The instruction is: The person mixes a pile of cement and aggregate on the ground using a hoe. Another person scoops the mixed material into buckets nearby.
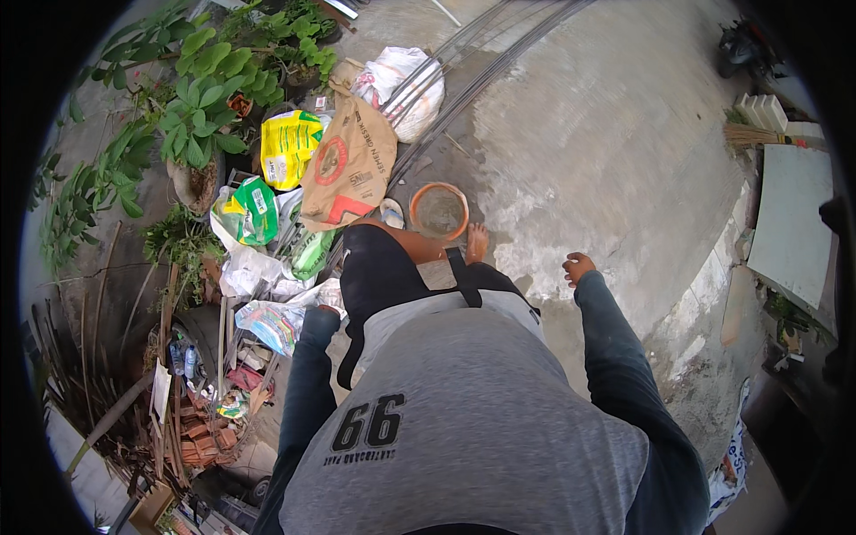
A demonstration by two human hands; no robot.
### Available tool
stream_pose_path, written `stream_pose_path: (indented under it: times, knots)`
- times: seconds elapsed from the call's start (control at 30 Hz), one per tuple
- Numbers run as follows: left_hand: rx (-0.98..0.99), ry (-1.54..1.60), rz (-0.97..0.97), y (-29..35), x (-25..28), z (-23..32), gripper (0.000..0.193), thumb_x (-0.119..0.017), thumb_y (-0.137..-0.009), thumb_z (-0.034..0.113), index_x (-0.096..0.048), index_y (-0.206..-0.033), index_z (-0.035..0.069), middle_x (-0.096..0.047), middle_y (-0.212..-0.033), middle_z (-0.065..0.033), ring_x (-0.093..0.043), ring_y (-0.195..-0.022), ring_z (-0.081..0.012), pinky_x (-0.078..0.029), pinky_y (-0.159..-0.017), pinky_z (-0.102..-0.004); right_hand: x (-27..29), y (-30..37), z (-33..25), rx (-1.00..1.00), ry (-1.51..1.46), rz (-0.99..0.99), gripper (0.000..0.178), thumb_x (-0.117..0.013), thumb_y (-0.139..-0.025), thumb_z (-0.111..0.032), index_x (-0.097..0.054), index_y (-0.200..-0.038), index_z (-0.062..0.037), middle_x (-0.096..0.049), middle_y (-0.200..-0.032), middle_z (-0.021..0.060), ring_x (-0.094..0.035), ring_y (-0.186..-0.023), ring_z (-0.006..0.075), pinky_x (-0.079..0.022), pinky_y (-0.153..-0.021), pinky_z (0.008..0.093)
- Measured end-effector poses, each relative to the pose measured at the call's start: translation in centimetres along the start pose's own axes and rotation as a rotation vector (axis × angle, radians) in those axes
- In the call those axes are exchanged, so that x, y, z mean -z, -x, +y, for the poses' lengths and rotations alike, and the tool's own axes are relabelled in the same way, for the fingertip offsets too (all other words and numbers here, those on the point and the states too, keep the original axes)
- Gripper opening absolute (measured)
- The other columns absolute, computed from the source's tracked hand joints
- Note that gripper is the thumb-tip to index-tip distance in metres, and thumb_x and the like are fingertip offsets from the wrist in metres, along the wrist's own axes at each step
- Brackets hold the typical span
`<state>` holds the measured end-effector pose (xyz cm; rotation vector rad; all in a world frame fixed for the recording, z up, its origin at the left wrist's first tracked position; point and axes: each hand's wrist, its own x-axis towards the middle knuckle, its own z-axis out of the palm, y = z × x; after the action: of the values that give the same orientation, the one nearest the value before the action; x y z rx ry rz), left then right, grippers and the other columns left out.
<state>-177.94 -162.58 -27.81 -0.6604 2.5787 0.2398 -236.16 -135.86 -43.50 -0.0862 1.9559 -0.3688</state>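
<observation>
My right hand hangs over the concrete floor to the right of my body. Its fingers are loosely bent and a little apart, with nothing visible in them. On the other side, my left hand shows only in part past its sleeve, close to a pale blue plastic sack; its fingers are hidden. Just ahead of my feet sits a round orange basin with grey matter inside. One bare foot stands beside it, and a sandal lies to its left.
A brown paper cement bag, a yellow bag, a green bag and a white sack lie ahead left. Long metal rods cross the floor. Plants and broken bricks line the left; a grey panel stands right.
</observation>
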Motion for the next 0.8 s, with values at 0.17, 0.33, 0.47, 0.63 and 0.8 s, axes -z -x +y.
stream_pose_path:
  times: [0.17, 0.33, 0.47, 0.63, 0.8]
  knots:
    - [0.146, -0.003, -0.351, 3.2, -3.3, 2.0, 0.004, -0.064, -0.069, 0.018, -0.067, -0.072, 0.020, -0.062, -0.065, -0.0050, -0.062, -0.060, -0.0223, -0.046, -0.055, -0.0393, -1.8, -0.4, -5.0, 0.157, -0.054, -0.069, 0.045, -0.062, -0.081, -0.015, -0.056, -0.125, -0.0074, -0.066, -0.093, 0.0120, -0.065, -0.072, 0.0198, -0.053, -0.054, 0.0350]
    - [0.104, 0.036, -0.235, 2.9, -6.1, 5.4, 0.002, -0.064, -0.071, 0.017, -0.065, -0.071, 0.018, -0.061, -0.063, -0.0039, -0.061, -0.058, -0.0210, -0.044, -0.054, -0.0388, -2.7, -1.5, -5.1, 0.160, 0.052, -0.161, 0.046, -0.062, -0.082, -0.016, -0.055, -0.126, -0.0076, -0.066, -0.093, 0.0130, -0.065, -0.071, 0.0204, -0.054, -0.055, 0.0350]
    - [0.080, 0.036, -0.163, 3.0, -7.2, 6.7, 0.002, -0.063, -0.072, 0.016, -0.063, -0.070, 0.016, -0.060, -0.061, -0.0031, -0.059, -0.055, -0.0199, -0.042, -0.053, -0.0384, -1.6, -3.5, -3.3, 0.104, 0.274, -0.110, 0.043, -0.063, -0.081, -0.017, -0.057, -0.123, -0.0081, -0.066, -0.091, 0.0136, -0.065, -0.069, 0.0211, -0.053, -0.053, 0.0363]
    - [0.069, -0.003, -0.132, 3.2, -9.1, 6.7, 0.004, -0.062, -0.073, 0.015, -0.061, -0.070, 0.014, -0.058, -0.059, -0.0020, -0.058, -0.053, -0.0186, -0.040, -0.052, -0.0380, 0.7, -4.4, -2.8, 0.070, 0.099, -0.076, 0.040, -0.062, -0.081, -0.016, -0.059, -0.120, -0.0077, -0.066, -0.089, 0.0133, -0.065, -0.069, 0.0213, -0.052, -0.052, 0.0357]
    - [0.165, -0.044, -0.118, 1.5, -11.0, 6.2, 0.011, -0.060, -0.073, 0.016, -0.063, -0.062, 0.018, -0.058, -0.060, 0.0002, -0.059, -0.057, -0.0210, -0.039, -0.056, -0.0417, 1.9, -3.2, -4.4, 0.149, 0.063, -0.054, 0.042, -0.063, -0.081, -0.016, -0.059, -0.122, -0.0070, -0.067, -0.087, 0.0143, -0.065, -0.068, 0.0220, -0.052, -0.052, 0.0359]
